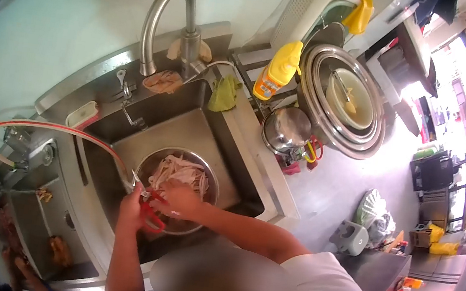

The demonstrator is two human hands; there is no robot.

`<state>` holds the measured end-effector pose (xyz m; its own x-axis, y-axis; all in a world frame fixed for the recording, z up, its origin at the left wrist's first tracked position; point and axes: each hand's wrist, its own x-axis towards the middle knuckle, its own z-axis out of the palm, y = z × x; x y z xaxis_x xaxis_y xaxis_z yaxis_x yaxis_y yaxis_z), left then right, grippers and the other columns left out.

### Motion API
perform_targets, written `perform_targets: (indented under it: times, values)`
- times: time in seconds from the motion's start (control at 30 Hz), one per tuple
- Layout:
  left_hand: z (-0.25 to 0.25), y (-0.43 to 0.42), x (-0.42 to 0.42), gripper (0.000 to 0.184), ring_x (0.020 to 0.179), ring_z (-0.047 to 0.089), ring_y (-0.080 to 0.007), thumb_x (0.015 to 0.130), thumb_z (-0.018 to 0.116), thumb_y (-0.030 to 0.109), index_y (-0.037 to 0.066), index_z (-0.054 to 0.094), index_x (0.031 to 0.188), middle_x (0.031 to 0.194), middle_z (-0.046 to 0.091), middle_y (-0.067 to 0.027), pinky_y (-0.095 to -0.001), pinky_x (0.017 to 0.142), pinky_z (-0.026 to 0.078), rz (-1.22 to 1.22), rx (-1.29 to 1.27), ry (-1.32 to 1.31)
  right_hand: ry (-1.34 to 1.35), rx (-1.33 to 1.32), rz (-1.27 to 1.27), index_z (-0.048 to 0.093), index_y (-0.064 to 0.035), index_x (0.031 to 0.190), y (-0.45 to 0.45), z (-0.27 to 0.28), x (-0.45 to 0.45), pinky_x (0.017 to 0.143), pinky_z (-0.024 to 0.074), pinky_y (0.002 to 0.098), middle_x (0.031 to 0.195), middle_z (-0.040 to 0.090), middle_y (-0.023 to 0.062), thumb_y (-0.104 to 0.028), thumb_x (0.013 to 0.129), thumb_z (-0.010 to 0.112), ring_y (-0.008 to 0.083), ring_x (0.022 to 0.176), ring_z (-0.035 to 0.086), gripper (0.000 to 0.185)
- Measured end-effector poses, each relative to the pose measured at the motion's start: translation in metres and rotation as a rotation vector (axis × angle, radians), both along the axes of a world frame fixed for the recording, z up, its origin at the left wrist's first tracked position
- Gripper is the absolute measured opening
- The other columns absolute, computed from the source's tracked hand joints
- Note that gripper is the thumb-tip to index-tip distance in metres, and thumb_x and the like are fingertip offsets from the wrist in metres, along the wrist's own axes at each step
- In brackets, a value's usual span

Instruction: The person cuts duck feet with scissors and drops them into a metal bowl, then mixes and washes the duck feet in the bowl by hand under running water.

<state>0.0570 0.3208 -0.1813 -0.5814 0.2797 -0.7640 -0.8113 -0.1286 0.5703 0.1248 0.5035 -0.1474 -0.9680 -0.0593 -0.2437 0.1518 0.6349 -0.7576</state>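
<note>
A round metal bowl [215, 181] in the sink basin holds pale pink strips that look like raw meat [179, 170]. Red-handled scissors [152, 219] are between my hands at the bowl's left rim, with their blades pointing up and left. My left hand [130, 205] is closed on the scissors near their pivot. Over the bowl, against the meat, my right hand [179, 197] has its fingers curled beside a red handle; what they grip is partly hidden.
A curved faucet [190, 50] rises behind the sink [212, 125]. A green cloth [225, 93] lies on its edge. Right of it are a yellow bottle [279, 71], a metal pot [287, 128] and stacked bowls [312, 91]. A red-striped hose [77, 132] arcs in from the left. Another person's arm [27, 271] shows lower left.
</note>
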Motion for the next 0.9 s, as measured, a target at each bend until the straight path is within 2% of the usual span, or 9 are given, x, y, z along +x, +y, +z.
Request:
perform_targets:
  times: [0.07, 0.1, 0.2, 0.33, 0.47, 0.63, 0.73, 0.83, 0.9]
  values:
    - [0.002, 0.005, 0.017, 0.047, 0.077, 0.068, -0.0264, 0.098, 0.057, 0.044, -0.003, 0.065, 0.104, 0.093, 0.069, -0.0146, -0.0404, 0.068, 0.057, 0.006, 0.088, 0.001, -0.070, 0.176, 0.146, 0.058, 0.0011, 0.121, 0.004, 0.011, 0.009, 0.094, 0.0468, 0.0488, 0.113, 0.061, 0.0241, -0.053, 0.085, 0.062, 0.0417, 0.106, 0.059, 0.065]
    - [0.011, 0.009, 0.025, 0.049, 0.077, 0.067, -0.0268, 0.099, 0.055, 0.044, -0.003, 0.065, 0.102, 0.090, 0.069, -0.0141, -0.0412, 0.069, 0.057, -0.010, 0.040, 0.021, -0.136, -0.020, 0.148, 0.056, -0.0010, 0.127, 0.011, 0.033, 0.015, 0.099, 0.0438, 0.0476, 0.114, 0.062, 0.0232, -0.060, 0.083, 0.060, 0.0415, 0.112, 0.056, 0.073]
    - [0.015, 0.020, 0.044, 0.044, 0.076, 0.067, -0.0273, 0.097, 0.059, 0.044, 0.000, 0.067, 0.095, 0.086, 0.067, -0.0126, -0.0411, 0.070, 0.057, 0.118, -0.072, -0.015, -0.091, -0.139, 0.206, 0.056, -0.0010, 0.127, 0.004, 0.018, 0.036, 0.097, 0.0450, 0.0475, 0.116, 0.061, 0.0241, -0.060, 0.081, 0.063, 0.0434, 0.110, 0.057, 0.075]
    - [0.008, 0.014, 0.068, 0.036, 0.080, 0.065, -0.0286, 0.096, 0.062, 0.041, 0.006, 0.062, 0.103, 0.090, 0.065, -0.0098, -0.0441, 0.072, 0.056, 0.216, -0.018, -0.159, -0.186, -0.358, 0.217, 0.041, -0.0082, 0.146, -0.015, -0.028, 0.064, 0.084, 0.0508, 0.0428, 0.107, 0.066, 0.0202, -0.055, 0.081, 0.063, 0.0369, 0.094, 0.066, 0.083]
    - [-0.003, 0.006, 0.087, 0.033, 0.081, 0.062, -0.0274, 0.098, 0.059, 0.039, 0.006, 0.055, 0.095, 0.085, 0.059, -0.0076, -0.0447, 0.076, 0.056, 0.342, -0.072, -0.203, -0.133, -0.460, 0.149, 0.036, -0.0096, 0.149, -0.030, -0.050, 0.092, 0.077, 0.0519, 0.0382, 0.094, 0.068, 0.0172, -0.049, 0.084, 0.062, 0.0331, 0.084, 0.067, 0.080]
    - [-0.005, 0.000, 0.092, 0.033, 0.080, 0.061, -0.0281, 0.100, 0.057, 0.035, 0.003, 0.050, 0.092, 0.083, 0.055, -0.0073, -0.0452, 0.079, 0.057, 0.400, -0.040, -0.153, -0.230, -0.545, 0.175, 0.025, -0.0108, 0.153, -0.021, -0.010, 0.100, 0.071, 0.0513, 0.0336, 0.079, 0.069, 0.0077, -0.050, 0.086, 0.057, 0.0238, 0.073, 0.066, 0.085]
    - [0.001, -0.001, 0.092, 0.032, 0.080, 0.060, -0.0287, 0.100, 0.058, 0.033, 0.002, 0.050, 0.093, 0.083, 0.055, -0.0077, -0.0449, 0.082, 0.057, 0.396, -0.024, -0.142, -0.197, -0.533, 0.298, 0.056, -0.0038, 0.118, -0.017, -0.007, 0.100, 0.066, 0.0513, 0.0352, 0.074, 0.066, 0.0083, -0.035, 0.084, 0.064, 0.0248, 0.069, 0.065, 0.047]
    - [0.005, 0.002, 0.094, 0.035, 0.082, 0.061, -0.0290, 0.099, 0.059, 0.036, 0.002, 0.051, 0.096, 0.086, 0.056, -0.0087, -0.0448, 0.083, 0.056, 0.353, 0.044, -0.116, -0.251, -0.775, 0.175, 0.057, -0.0036, 0.104, -0.009, 0.004, 0.106, 0.064, 0.0507, 0.0332, 0.073, 0.065, 0.0075, -0.029, 0.082, 0.068, 0.0193, 0.067, 0.063, 0.035]
    - [0.007, -0.005, 0.102, 0.039, 0.085, 0.061, -0.0293, 0.097, 0.060, 0.039, 0.001, 0.052, 0.100, 0.088, 0.058, -0.0097, -0.0445, 0.084, 0.055, 0.307, 0.061, -0.104, -0.350, -0.785, 0.155, 0.057, -0.0034, 0.108, -0.007, -0.003, 0.107, 0.064, 0.0503, 0.0320, 0.074, 0.065, 0.0067, -0.028, 0.081, 0.069, 0.0164, 0.068, 0.062, 0.038]
